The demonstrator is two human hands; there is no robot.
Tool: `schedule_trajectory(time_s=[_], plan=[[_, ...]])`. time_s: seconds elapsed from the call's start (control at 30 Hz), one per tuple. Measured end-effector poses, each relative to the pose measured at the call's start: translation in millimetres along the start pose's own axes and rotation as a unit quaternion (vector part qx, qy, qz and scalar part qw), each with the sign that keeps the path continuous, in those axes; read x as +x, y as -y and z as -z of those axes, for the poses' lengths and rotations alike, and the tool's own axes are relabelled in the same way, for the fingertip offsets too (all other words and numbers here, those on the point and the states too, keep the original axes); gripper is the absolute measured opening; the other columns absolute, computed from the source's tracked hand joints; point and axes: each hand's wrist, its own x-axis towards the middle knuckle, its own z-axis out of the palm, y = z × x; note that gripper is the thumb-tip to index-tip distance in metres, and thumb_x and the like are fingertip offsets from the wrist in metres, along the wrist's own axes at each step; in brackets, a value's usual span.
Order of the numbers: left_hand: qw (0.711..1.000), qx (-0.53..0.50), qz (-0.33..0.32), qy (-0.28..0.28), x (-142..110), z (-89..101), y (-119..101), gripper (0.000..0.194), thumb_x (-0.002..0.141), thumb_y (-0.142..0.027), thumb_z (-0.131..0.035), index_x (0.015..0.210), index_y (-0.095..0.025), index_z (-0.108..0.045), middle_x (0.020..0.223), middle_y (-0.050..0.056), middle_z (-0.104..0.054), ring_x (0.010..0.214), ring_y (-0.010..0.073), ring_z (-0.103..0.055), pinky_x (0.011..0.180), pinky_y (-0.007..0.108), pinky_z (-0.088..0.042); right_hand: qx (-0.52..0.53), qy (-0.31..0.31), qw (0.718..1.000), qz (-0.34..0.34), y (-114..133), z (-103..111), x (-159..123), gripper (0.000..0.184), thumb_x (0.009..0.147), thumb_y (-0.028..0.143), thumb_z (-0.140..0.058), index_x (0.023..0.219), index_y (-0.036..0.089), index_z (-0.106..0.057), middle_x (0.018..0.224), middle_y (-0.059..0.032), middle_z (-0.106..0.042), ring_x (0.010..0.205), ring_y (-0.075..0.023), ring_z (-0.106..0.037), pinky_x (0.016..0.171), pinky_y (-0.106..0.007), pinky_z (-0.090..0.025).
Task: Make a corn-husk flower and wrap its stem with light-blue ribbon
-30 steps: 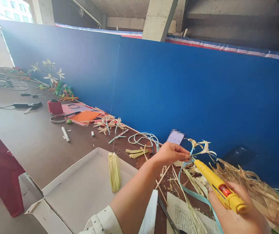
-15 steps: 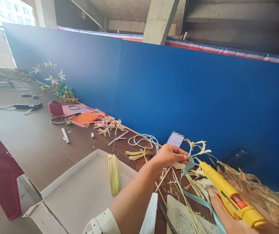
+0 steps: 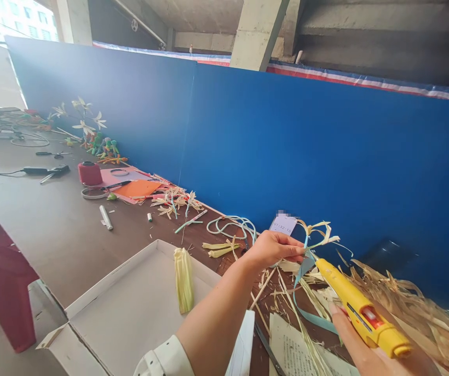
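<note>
My left hand (image 3: 277,248) pinches the stem of a pale husk flower (image 3: 323,234) between thumb and fingertips. Light-blue ribbon (image 3: 315,319) wraps the stem and trails down toward my right hand. In my right hand (image 3: 359,339) is a yellow hot glue gun (image 3: 359,303), its fingers partly hidden beneath the body. The gun's nozzle points up and left, at or very close to the ribbon just below my left fingertips; I cannot tell whether it touches. Dry husks (image 3: 408,303) lie in a pile to the right of the gun.
A shallow white box (image 3: 122,313) with a pale green husk (image 3: 184,279) stands at front left. Scissors (image 3: 267,347) lie by a printed page (image 3: 292,339). Blue cord (image 3: 226,227) and finished husk flowers (image 3: 173,201) lie along the blue partition (image 3: 306,146).
My right hand has brought the glue gun slightly left, its nozzle now nearer the ribbon-wrapped stem. The hanging ribbon has shifted a little. My left hand stays almost still.
</note>
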Motion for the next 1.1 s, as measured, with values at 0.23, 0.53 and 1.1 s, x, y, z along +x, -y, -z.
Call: schedule_trajectory(time_s=[0.23,0.53,1.1], plan=[[1.000,0.010,0.009,0.004,-3,-1.6,-4,0.041,0.052,-0.041,-0.081,0.079,-0.012,-0.070,0.064,0.002,-0.066,0.062,0.0099,-0.062,0.074,0.026,-0.051,-0.053,0.022,0.996,0.063,-9,-8,-7,0.034,0.085,0.040,-0.040,0.088,0.023,-0.070,0.066,-0.0072,-0.062,0.056,-0.0190,-0.058,0.046,-0.027,-0.041],[1.000,0.010,0.007,0.008,-3,-1.6,-5,0.045,0.048,-0.042,-0.082,0.079,-0.011,-0.070,0.064,0.002,-0.065,0.062,0.0098,-0.061,0.074,0.027,-0.051,0.008,0.026,1.000,0.010,-4,-9,-6,0.036,0.084,0.049,-0.043,0.085,0.023,-0.067,0.067,-0.0068,-0.062,0.055,-0.0196,-0.057,0.048,-0.029,-0.042],[1.000,0.011,0.004,0.005,-3,-1.6,-4,0.043,0.050,-0.041,-0.082,0.079,-0.011,-0.070,0.064,0.002,-0.065,0.061,0.0093,-0.061,0.072,0.026,-0.051,-0.023,-0.022,0.997,0.067,-5,-6,-2,0.035,0.084,0.048,-0.045,0.081,0.023,-0.069,0.060,-0.0036,-0.059,0.046,-0.0146,-0.052,0.042,-0.026,-0.035]])
